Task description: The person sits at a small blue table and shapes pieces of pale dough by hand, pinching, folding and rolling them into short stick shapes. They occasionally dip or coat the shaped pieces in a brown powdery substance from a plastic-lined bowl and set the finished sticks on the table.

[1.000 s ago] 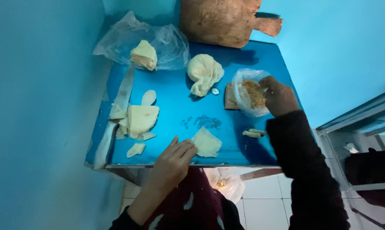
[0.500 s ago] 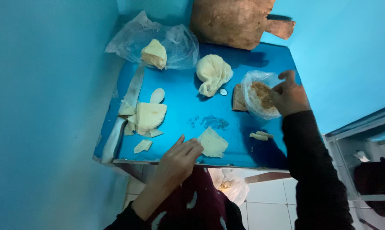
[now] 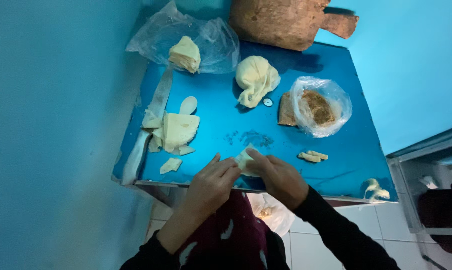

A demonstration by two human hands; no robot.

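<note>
Two hands met over the near edge of the blue table (image 3: 226, 125), sharing one small pale dough sheet (image 3: 244, 159). The left hand (image 3: 212, 184) curled its fingertips onto the sheet's left side, and the right hand (image 3: 280, 177) closed thumb and fingers over its right side, so the sheet sat pinched between them with only its upper corner showing above the fingertips. Left of the hands lay a stack of cut dough sheets (image 3: 175, 131) beside a long knife (image 3: 147, 131), with a loose scrap (image 3: 170, 165) nearer the edge. Farther back sat a dough ball (image 3: 256, 78), a clear bag of brown filling (image 3: 320, 106), a plastic-wrapped dough block (image 3: 185, 54) and a wooden board (image 3: 286, 20). Two rolled pieces (image 3: 313, 156) rested just right of the right hand.
</note>
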